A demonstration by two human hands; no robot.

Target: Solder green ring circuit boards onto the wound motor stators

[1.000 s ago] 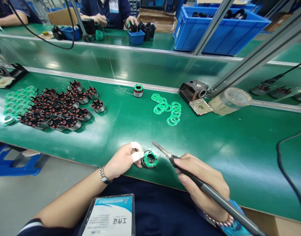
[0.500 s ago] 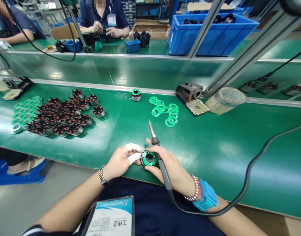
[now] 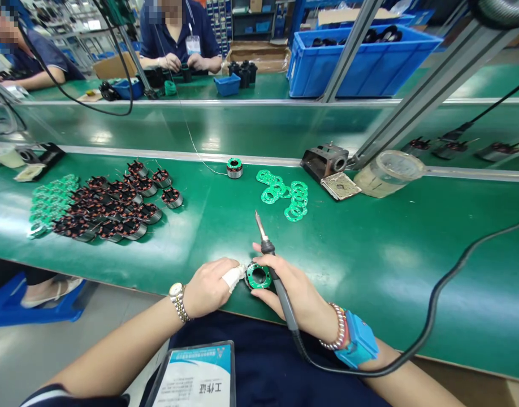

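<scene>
A motor stator with a green ring board on top [image 3: 258, 276] is held near the table's front edge. My right hand [image 3: 291, 282] grips its right side between thumb and fingers, with a soldering iron [image 3: 282, 294] lying across the same hand, tip up and forward. At the stator's left edge is my left hand [image 3: 212, 285], its white-covered fingers pressed together against the side. Farther back, another stator with a green ring [image 3: 234, 168] stands upright, a thin wire reaching it from the left. Loose green rings [image 3: 298, 198] lie to the right of that one.
Many stators [image 3: 115, 198] and a stack of green boards [image 3: 53, 200] fill the left. An iron stand [image 3: 327, 161] and a cloudy plastic tub [image 3: 386, 172] stand back right. The iron's cable [image 3: 429, 305] loops over the right side. A person sits across the bench.
My left hand has turned knuckles up and its fingers have closed together at the stator's side. My right hand keeps nearly the same place. The view has shifted slightly.
</scene>
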